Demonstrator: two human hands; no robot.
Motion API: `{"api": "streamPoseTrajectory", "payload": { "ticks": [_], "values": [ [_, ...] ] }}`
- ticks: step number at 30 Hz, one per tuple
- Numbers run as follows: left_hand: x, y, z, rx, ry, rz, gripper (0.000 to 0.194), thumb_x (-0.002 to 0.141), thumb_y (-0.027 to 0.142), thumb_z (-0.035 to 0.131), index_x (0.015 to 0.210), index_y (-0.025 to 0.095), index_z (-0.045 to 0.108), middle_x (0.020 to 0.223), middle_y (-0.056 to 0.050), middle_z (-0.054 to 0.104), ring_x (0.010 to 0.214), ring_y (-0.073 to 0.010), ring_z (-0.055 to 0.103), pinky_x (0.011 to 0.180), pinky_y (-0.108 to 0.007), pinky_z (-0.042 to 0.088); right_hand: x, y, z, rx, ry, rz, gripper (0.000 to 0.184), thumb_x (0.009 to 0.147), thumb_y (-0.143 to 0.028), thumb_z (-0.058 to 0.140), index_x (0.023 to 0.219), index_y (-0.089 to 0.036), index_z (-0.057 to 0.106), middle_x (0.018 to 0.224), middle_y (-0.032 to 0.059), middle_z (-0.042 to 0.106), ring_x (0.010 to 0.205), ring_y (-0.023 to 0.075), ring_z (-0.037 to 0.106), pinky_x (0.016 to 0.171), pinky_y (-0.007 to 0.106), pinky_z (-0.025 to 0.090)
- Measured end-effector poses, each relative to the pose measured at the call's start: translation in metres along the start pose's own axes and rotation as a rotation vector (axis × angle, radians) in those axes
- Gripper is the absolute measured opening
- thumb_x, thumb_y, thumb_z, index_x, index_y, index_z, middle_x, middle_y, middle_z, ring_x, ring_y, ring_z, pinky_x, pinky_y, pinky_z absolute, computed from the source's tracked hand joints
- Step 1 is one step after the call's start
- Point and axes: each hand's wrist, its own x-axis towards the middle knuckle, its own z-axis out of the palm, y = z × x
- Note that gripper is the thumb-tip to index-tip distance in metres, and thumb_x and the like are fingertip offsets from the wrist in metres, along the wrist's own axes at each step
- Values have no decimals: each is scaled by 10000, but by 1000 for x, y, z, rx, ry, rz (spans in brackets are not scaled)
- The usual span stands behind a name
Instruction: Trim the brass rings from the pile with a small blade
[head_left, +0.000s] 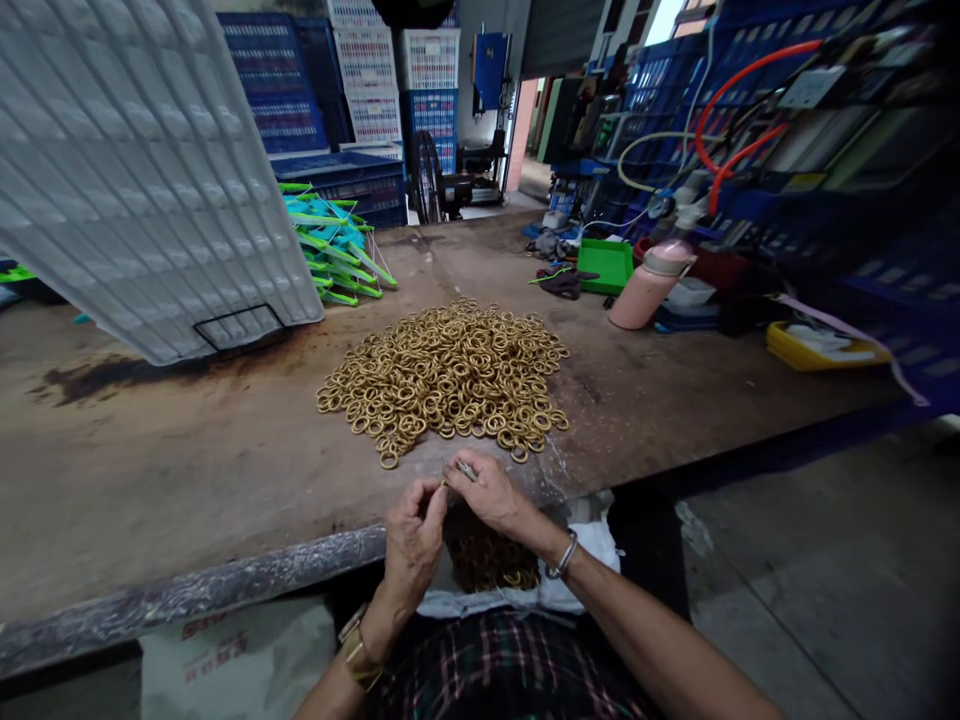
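Note:
My left hand (415, 535) is closed in a pinch at the table's front edge. Between its thumb and forefinger shows a bit of a brass-coloured ring (444, 483), mostly hidden by the fingers. Touching it at the fingertips is my right hand (486, 492), closed around a small grey metal tool (466, 470) whose exact kind I cannot make out. Just beyond both hands spreads a large pile of brass-coloured rings (450, 375). Below them, a white sack (596, 540) lies open on the lap, with more rings (495, 562) inside.
A white plastic crate (150, 180) stands tilted at the left, beside green and blue plastic pieces (341, 250). On the right are a pink bottle (651, 288), a green tray (604, 265) and a yellow tray (821, 345). Stacked crates (367, 80) and a fan (427, 178) stand behind the table.

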Motion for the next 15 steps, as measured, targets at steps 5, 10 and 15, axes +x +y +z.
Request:
{"api": "streamPoseTrajectory", "payload": {
  "ticks": [5, 10, 15],
  "values": [
    [0, -1, 1, -208, -126, -262, 280, 789, 442, 522, 725, 172, 559, 520, 57, 468, 433, -64, 367, 429, -188, 293, 0, 4, 3, 40, 9, 27, 158, 756, -237, 463, 610, -178, 455, 565, -58, 404, 553, 91, 363, 532, 211, 273],
    [1, -1, 2, -527, -232, -434, 325, 740, 491, 581, 751, 175, 506, 547, 69, 478, 379, -27, 308, 358, -157, 206, 0, 7, 4, 66, -6, 17, 172, 778, -262, 454, 627, -181, 474, 565, -57, 419, 550, 94, 382, 523, 209, 279],
    [2, 1, 1, -601, -224, -464, 334, 714, 478, 621, 747, 171, 494, 575, 66, 498, 395, -17, 335, 358, -137, 215, 1, 6, 3, 94, -26, 34, 158, 799, -232, 429, 675, -178, 509, 585, -47, 480, 560, 99, 434, 544, 204, 318]
  ]
}}
